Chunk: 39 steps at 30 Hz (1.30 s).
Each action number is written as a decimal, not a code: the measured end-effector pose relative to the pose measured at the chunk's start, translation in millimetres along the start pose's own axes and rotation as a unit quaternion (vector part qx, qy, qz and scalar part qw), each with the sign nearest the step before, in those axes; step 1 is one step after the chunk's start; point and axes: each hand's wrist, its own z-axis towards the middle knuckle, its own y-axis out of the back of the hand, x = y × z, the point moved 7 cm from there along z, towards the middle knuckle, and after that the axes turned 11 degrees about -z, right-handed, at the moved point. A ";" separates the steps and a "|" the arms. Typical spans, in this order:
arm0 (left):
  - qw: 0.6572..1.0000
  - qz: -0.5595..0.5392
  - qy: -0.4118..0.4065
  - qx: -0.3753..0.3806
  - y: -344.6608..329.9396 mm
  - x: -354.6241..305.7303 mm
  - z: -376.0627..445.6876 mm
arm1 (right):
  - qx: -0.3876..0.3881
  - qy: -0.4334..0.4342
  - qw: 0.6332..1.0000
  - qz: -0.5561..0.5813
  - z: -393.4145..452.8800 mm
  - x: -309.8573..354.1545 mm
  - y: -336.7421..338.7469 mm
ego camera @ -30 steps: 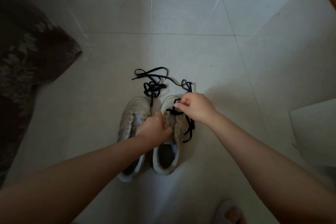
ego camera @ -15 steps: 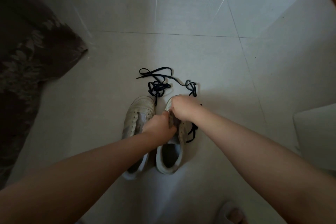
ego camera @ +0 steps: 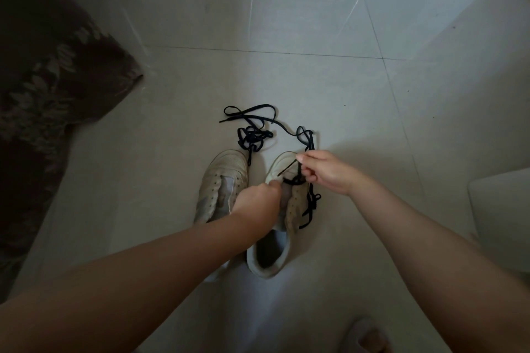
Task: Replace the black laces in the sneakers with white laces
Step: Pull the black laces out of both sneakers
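Black laces: 2. One lies loose in a tangle [ego camera: 253,135] on the floor [ego camera: 315,80] just past the toes; the other, the black lace [ego camera: 311,203], is partly threaded in the right sneaker [ego camera: 282,169], w/ a loop trailing down that shoe's right side. Sneakers: 2, white, side by side near floor centre, toes pointing away. Left sneaker [ego camera: 223,180] has bare eyelets.

Hidden/unclear: left hand [ego camera: 255,203] covers the right sneaker's tongue area & the left sneaker's heel; its fingers look curled, gripping the shoe's upper, tips not visible. Dim light, eyelet count unreadable. Dark patterned fabric [ego camera: 43,80] cut off at left edge; pale object [ego camera: 499,209] cut off at right edge; a foot or slipper [ego camera: 364,335] cut off at bottom edge.

Vs 0.5 s ago: right hand [ego camera: 324,172] has lifted up & right off the toe, so the toe cap shows again; fingers pinch the lace strand, pulled taut from the lowest eyelets. Left hand same spot.

Hands: 2.
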 end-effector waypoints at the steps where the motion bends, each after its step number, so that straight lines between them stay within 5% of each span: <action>1: 1.000 -0.010 0.003 0.003 0.0 1.1 0.3 | -0.008 -0.012 0.998 0.057 -0.7 -6.2 3.0; 3: 1.000 -0.025 0.006 0.014 -0.8 1.5 1.7 | -0.016 -0.025 0.999 0.046 -0.7 -12.4 6.0; 9: 0.999 -0.012 -0.001 0.032 -4.4 -5.9 4.7 | 0.009 0.022 0.965 -0.263 -4.1 19.0 -16.5; 16: 0.999 -0.003 -0.014 0.031 -5.6 -5.3 6.6 | -0.067 0.027 0.782 -0.618 7.9 32.5 -30.8; 18: 0.999 0.007 -0.018 0.036 -4.9 -4.9 6.3 | -0.043 0.039 0.817 -0.573 8.2 31.9 -30.0; 21: 0.999 0.020 -0.015 0.044 -3.4 -3.8 7.7 | -0.069 0.063 0.945 -0.314 3.2 38.4 -3.6; 24: 0.999 0.020 -0.006 0.045 -3.2 -4.1 8.4 | -0.138 0.025 0.987 -0.080 -5.0 26.7 31.2; 26: 0.999 0.013 0.002 0.043 -4.1 -3.7 9.1 | -0.170 -0.009 0.982 -0.082 -8.6 12.1 38.8; 32: 0.999 0.006 0.004 0.035 -7.5 -1.6 11.8 | -0.133 -0.054 0.884 -0.446 -10.8 13.3 23.0; 35: 0.999 0.011 -0.003 0.035 -7.8 -3.1 11.5 | -0.214 0.065 0.799 -0.558 -13.5 42.8 12.4; 39: 0.999 0.018 -0.009 0.027 -5.2 -3.3 9.9 | -0.089 0.174 0.778 -0.597 -3.8 50.9 -22.1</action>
